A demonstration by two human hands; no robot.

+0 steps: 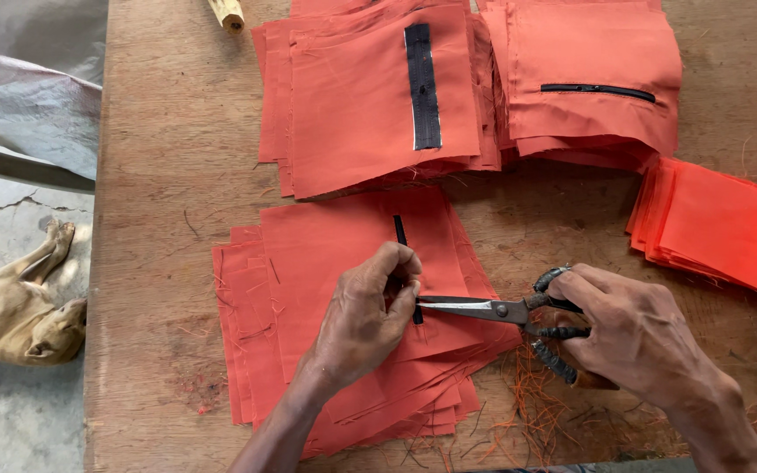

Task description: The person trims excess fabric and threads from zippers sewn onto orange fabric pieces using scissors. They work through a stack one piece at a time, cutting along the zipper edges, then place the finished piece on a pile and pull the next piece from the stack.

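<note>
A pair of scissors (492, 308) is gripped by the right hand (633, 333), whose fingers are closed through the dark wrapped handles; the blades are pointed leftward and are met by the left hand (370, 315). The left hand's fingers are pinched together on the top orange cloth piece (343, 245) at a black strip (400, 232) sewn down its middle; the blade tips are hidden behind those fingers, so how far the blades are parted cannot be told. The cloth piece is laid on a fanned stack of like pieces (256, 350) on the wooden surface (168, 175), near its front edge. Farther back, a second stack (352, 105) is topped by a piece with a wide black band (422, 88); just beside it, a folded pile (597, 52) is shown with a thin black zip (597, 89). A plain orange pile (729, 228) is set at the right edge. Loose threads (527, 394) are scattered under the scissors. A tan dog (19, 307) is stretched on the floor to the left.
</note>
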